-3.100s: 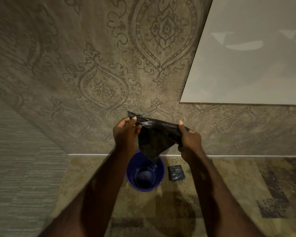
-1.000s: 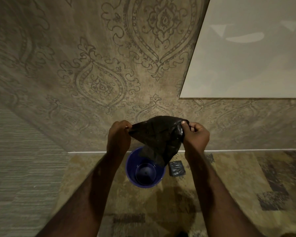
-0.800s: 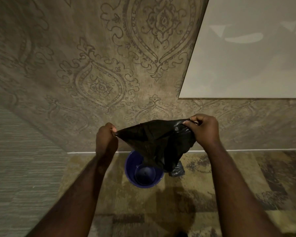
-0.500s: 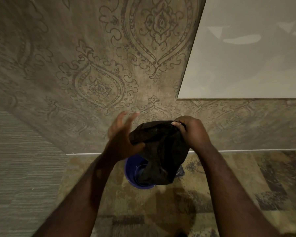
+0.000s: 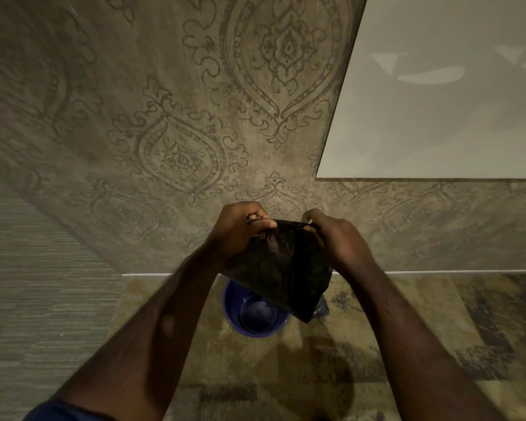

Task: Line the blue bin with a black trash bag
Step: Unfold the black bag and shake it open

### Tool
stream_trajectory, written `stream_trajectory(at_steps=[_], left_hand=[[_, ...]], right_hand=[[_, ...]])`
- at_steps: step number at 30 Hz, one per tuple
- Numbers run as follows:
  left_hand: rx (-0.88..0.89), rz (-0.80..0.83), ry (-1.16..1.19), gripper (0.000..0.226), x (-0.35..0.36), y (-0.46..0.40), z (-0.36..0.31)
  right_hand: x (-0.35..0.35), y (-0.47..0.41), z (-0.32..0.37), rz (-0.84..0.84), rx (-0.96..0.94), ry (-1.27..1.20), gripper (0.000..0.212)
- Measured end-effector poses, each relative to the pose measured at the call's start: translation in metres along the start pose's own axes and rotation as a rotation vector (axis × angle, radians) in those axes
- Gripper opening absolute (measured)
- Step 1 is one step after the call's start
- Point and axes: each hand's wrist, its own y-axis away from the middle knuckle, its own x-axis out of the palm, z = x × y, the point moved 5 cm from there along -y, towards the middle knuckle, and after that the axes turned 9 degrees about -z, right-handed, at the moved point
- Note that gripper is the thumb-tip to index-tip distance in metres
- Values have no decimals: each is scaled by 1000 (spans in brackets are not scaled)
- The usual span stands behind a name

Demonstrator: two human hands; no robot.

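Note:
A black trash bag (image 5: 281,265) hangs crumpled between both hands, above the floor. My left hand (image 5: 239,230) grips its top left edge with curled fingers. My right hand (image 5: 336,238) pinches the top right edge. Below them a round blue bin (image 5: 257,316) stands upright on the carpet by the wall, its inside showing nothing in it. The bag's lower tip hangs in front of the bin's right rim and hides part of it.
A patterned wall rises straight ahead, with a white baseboard (image 5: 152,273) at its foot. A pale panel (image 5: 438,95) fills the upper right. A small dark folded bag (image 5: 322,308) lies on the carpet just right of the bin, mostly hidden.
My left hand, which had let go with fingers spread, has taken hold of the bag's top edge again. The hands stay close together and the bag hangs lower over the bin.

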Motion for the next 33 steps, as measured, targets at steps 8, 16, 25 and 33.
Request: stream_trajectory(at_steps=[8, 16, 25, 33], left_hand=[[-333, 91, 334, 16, 0, 12, 13], [-332, -119, 277, 23, -3, 9, 10], [-276, -342, 224, 20, -15, 2, 3], [-254, -154, 437, 15, -15, 10, -10]], right_hand=[[-9, 8, -6, -210, -110, 156, 12], [-6, 12, -5, -320, -63, 283, 23], [-22, 24, 26, -637, 271, -192, 16], [77, 12, 18, 269, 531, -134, 62]])
